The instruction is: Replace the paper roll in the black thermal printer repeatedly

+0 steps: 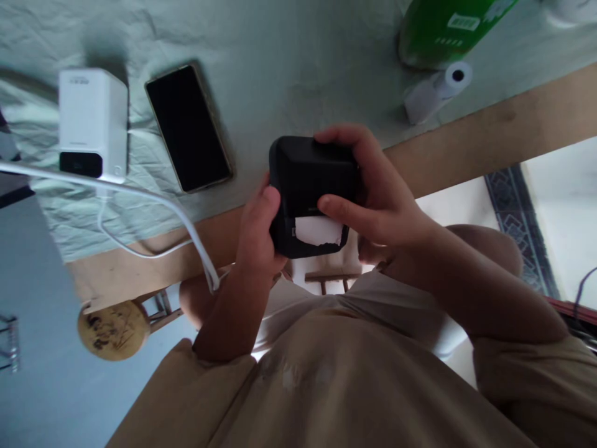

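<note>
1. Front and centre, the black box (312, 165) is hanging over the near edge of the worktop (280, 68), above the person's lap; whether its far end is touching the cloth, I'm not able to tell.
2. A piece of white paper (319, 230) is showing at the box's near end, and its lower edge is looking ragged.
3. The left hand (259, 227) is closing round the left side, thumb lying along it, most fingers hiding underneath.
4. The right hand (385, 199) is gripping from the right: forefinger stretching over the far edge, thumb resting on top just beside the paper, other fingers largely out of sight.
5. For a good hold, I'm reckoning the left hand should be taking the weight and keeping the box level, the right thumb pressing lightly and staying off that ragged paper.
6. Further out, the phone (189, 127) is lying to the left, the white power bank (91, 112) standing beyond it.
7. A white cable (140, 193) is looping near the left forearm, so keeping elbows clear would be helping.
8. Over right, a white roll (436, 92) is sitting beside a green container (438, 37).
</note>
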Action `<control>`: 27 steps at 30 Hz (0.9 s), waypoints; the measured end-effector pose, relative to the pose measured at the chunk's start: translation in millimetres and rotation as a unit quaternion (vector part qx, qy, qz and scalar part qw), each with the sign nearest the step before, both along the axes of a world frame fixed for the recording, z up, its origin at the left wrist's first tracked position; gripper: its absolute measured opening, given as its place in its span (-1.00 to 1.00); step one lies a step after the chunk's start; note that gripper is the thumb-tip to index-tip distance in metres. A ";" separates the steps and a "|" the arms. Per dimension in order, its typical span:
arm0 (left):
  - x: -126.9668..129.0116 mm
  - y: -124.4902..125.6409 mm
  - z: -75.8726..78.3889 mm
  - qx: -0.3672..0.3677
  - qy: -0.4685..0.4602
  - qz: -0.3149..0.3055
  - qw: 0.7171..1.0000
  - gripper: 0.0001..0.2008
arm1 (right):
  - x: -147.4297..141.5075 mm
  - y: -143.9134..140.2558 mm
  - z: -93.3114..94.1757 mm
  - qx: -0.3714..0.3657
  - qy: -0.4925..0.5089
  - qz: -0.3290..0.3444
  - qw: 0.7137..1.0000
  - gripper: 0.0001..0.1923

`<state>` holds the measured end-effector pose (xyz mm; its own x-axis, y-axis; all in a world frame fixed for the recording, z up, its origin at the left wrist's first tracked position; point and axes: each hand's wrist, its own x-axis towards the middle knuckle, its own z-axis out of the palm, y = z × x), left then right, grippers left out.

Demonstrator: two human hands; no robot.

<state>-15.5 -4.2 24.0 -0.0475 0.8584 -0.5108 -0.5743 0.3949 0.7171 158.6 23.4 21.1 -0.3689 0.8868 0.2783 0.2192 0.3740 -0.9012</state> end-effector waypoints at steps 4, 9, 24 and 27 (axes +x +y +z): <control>0.6 2.4 -3.2 -0.004 -0.036 0.012 0.999 -0.69 | 6.0 3.4 8.3 0.064 -0.034 -0.016 0.997 -0.44; 3.8 -1.2 0.2 0.049 -0.059 0.003 0.997 -0.73 | 17.5 7.1 17.6 0.042 -0.048 0.068 0.996 -0.31; -5.6 2.6 -1.8 0.031 -0.086 -0.008 0.996 -0.80 | 23.7 11.8 22.2 0.086 -0.089 0.095 0.988 -0.19; -3.2 5.2 4.2 0.006 -0.072 0.011 0.997 -0.72 | 23.4 12.2 25.2 0.136 -0.110 0.061 0.983 -0.26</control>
